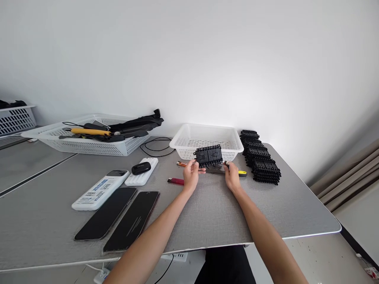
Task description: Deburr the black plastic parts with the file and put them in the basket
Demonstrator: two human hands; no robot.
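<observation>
A black ribbed plastic block (209,155) is held up just in front of the empty white mesh basket (189,139). My left hand (192,174) grips its left end. My right hand (231,176) is at its right end, with fingers by the lower corner. Under the block lie a flat metal tool with a yellow tip (242,172) and an orange pen (181,163). A red lighter (175,181) rests on the table just left of my left hand. More black blocks (260,157) are stacked in rows right of the basket.
Two dark phones (118,219), a white remote (100,189) and a white power bank with a black earbud case (141,168) lie at the left. A larger white basket (89,142) of tools sits behind them. The table edge (310,233) runs near my right forearm.
</observation>
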